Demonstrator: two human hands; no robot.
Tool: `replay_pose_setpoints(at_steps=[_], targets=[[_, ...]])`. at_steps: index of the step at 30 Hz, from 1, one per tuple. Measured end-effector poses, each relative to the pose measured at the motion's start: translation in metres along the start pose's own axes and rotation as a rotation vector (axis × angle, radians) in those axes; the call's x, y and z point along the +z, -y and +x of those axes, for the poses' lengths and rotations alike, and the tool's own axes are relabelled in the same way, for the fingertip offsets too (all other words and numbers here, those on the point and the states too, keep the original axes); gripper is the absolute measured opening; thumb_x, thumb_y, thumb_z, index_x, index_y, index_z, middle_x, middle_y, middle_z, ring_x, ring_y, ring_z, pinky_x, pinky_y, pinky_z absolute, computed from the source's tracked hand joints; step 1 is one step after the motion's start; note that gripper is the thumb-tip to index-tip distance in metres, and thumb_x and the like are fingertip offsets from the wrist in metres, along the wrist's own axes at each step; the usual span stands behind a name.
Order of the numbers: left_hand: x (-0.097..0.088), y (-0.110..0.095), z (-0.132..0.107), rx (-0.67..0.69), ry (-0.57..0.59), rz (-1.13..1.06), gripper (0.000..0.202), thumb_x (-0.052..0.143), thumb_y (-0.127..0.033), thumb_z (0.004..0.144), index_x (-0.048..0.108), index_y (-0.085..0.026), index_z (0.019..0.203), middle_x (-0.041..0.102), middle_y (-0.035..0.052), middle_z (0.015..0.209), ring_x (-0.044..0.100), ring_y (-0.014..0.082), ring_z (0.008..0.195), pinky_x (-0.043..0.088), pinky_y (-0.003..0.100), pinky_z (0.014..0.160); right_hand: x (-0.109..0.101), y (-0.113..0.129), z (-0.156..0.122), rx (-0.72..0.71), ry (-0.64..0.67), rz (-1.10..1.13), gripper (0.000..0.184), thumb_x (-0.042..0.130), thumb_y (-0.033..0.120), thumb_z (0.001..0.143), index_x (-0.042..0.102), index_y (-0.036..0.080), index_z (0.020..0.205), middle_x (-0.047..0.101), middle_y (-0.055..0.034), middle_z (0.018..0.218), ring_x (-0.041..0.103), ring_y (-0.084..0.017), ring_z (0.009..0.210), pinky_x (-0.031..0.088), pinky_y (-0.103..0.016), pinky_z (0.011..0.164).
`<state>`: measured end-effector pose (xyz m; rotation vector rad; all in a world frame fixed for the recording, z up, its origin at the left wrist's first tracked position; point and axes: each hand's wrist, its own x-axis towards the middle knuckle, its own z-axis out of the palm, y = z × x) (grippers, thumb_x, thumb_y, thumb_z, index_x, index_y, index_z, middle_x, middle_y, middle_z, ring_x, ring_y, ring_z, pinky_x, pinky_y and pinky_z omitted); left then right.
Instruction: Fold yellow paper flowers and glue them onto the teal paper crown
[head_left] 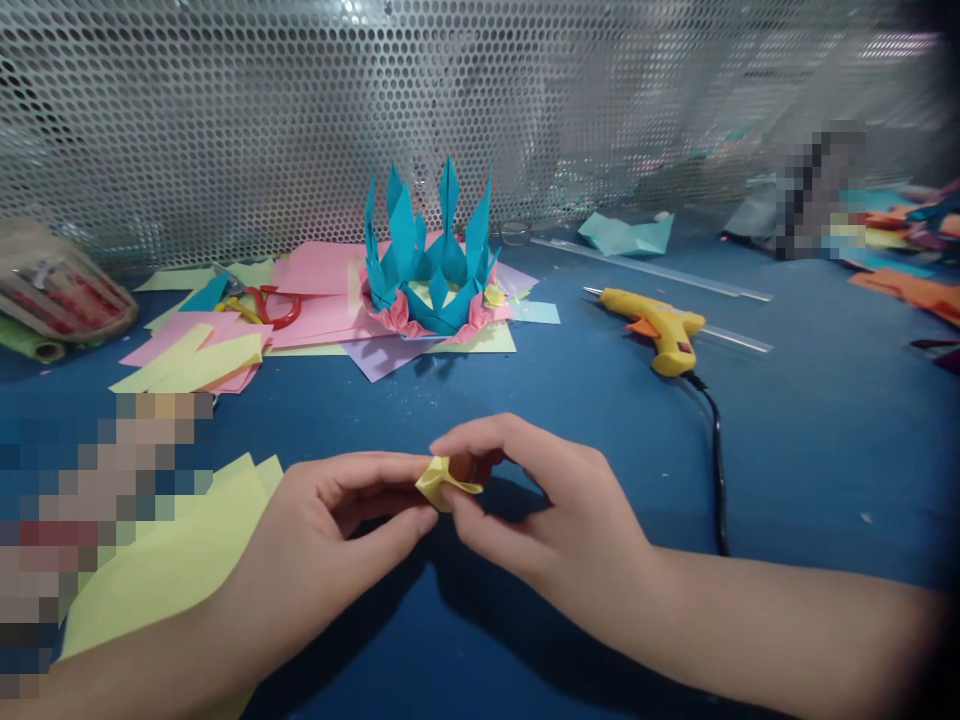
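Observation:
Between my two hands, above the blue table, is a small folded piece of yellow paper (436, 482) with a narrow flap sticking out to the right. My left hand (337, 530) pinches its left side between thumb and fingers. With thumb and fingertips, my right hand (547, 500) grips its right side near the flap. Beyond my hands stands a folded-paper piece (442, 300) with upright blue petals and ruffled pink ones round its base. A yellow glue gun (651, 325) lies to the right, its black cord trailing toward my right forearm.
Yellow sheets (180, 550) lie by my left forearm. Pink sheets (315, 270) and red-handled scissors (277, 308) sit farther back. A clear container (60, 280) is at the far left. Glue sticks (645, 265) and crumpled teal paper (628, 235) lie near the perforated metal screen (300, 120).

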<state>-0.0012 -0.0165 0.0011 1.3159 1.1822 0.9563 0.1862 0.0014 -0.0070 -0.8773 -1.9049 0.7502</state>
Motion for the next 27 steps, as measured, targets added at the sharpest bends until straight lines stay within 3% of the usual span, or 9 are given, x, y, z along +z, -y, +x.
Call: replay_pose_setpoints(at_steps=[7,15,20,25,27], targets=[[0.001,0.000,0.002,-0.053,-0.030,-0.091,0.012,0.081,-0.021,0.074,0.082,-0.028,0.083,0.082,-0.0001,0.089,0.078,0.0185,0.082,0.061,0.022,0.079,0.001,-0.001,-0.001,-0.029,0.016,-0.059,0.031,0.060,0.010,0.083,0.063,0.023,0.111,0.074,0.0011,0.091,0.071,-0.011,0.078,0.058,-0.021,0.079],[-0.004,0.002,0.005,-0.083,-0.100,-0.019,0.001,0.079,-0.025,0.078,0.078,-0.025,0.079,0.079,-0.0025,0.076,0.076,0.0135,0.074,0.057,0.013,0.068,-0.004,0.001,0.000,-0.129,0.101,-0.026,0.036,0.051,0.008,0.087,0.062,0.020,0.118,0.076,-0.0024,0.098,0.071,-0.013,0.087,0.057,-0.023,0.082],[-0.004,0.005,0.008,-0.146,-0.104,-0.067,0.016,0.086,-0.027,0.072,0.078,-0.023,0.085,0.080,-0.0009,0.080,0.076,0.0144,0.076,0.057,0.014,0.070,-0.005,-0.001,0.000,-0.144,0.142,-0.034,0.030,0.055,0.012,0.089,0.063,0.019,0.117,0.076,-0.0042,0.098,0.069,-0.015,0.088,0.056,-0.026,0.082],[0.001,0.001,0.003,-0.137,-0.097,-0.073,0.003,0.078,-0.025,0.079,0.079,-0.026,0.082,0.079,-0.0078,0.075,0.073,0.0096,0.072,0.054,0.009,0.069,-0.005,-0.003,0.004,-0.142,0.173,-0.017,0.025,0.054,0.013,0.093,0.064,0.018,0.114,0.073,-0.0084,0.098,0.068,-0.018,0.092,0.057,-0.028,0.084],[0.004,-0.002,-0.003,-0.127,-0.102,-0.055,0.011,0.071,-0.021,0.084,0.079,-0.027,0.079,0.078,-0.0112,0.072,0.071,0.0059,0.067,0.052,0.006,0.067,-0.006,-0.004,0.009,-0.112,0.190,-0.031,0.027,0.045,0.008,0.095,0.066,0.016,0.111,0.070,-0.0102,0.094,0.067,-0.017,0.089,0.057,-0.026,0.081]])
